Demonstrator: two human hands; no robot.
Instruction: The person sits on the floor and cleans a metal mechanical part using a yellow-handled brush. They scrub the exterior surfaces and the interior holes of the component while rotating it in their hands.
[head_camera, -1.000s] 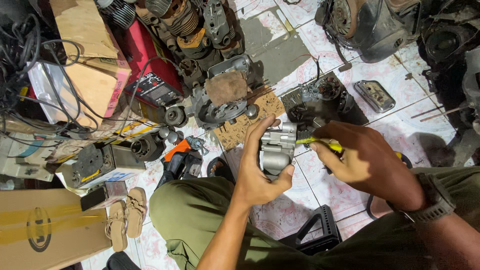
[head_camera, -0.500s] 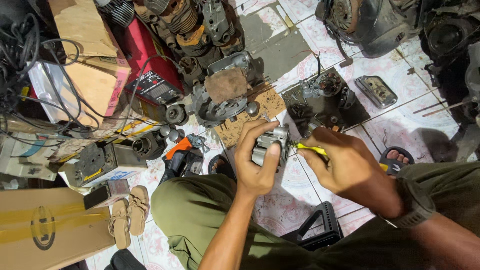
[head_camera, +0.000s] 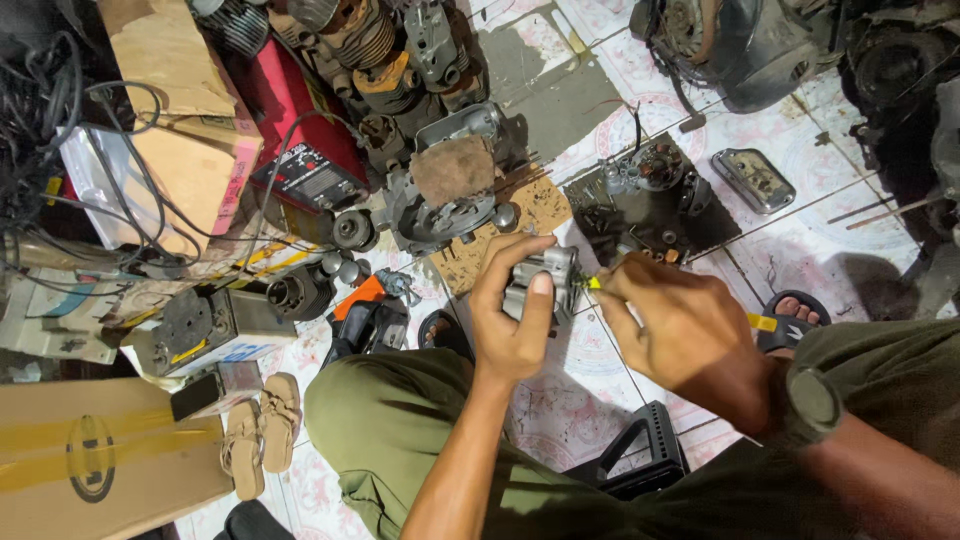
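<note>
My left hand (head_camera: 510, 320) grips a small grey metal engine part (head_camera: 545, 280) above the tiled floor, thumb laid across its front. My right hand (head_camera: 680, 330) holds a yellow-handled brush (head_camera: 592, 284) whose tip touches the right side of that part; the yellow handle end (head_camera: 760, 322) sticks out past my wrist. A dark watch (head_camera: 812, 402) sits on my right wrist. My olive-green trouser legs (head_camera: 380, 420) fill the foreground.
Engine parts stand on brown cardboard (head_camera: 500, 235) and a dark tray (head_camera: 650, 200) ahead. A red welding machine (head_camera: 300, 150), cables, cardboard boxes (head_camera: 90, 460), sandals (head_camera: 255, 440) and an orange power tool (head_camera: 365, 315) lie to the left. A black stool (head_camera: 640, 460) is under me.
My left hand has turned the metal part and shifted its thumb onto the front. My right hand has moved left and closer, hiding most of the brush.
</note>
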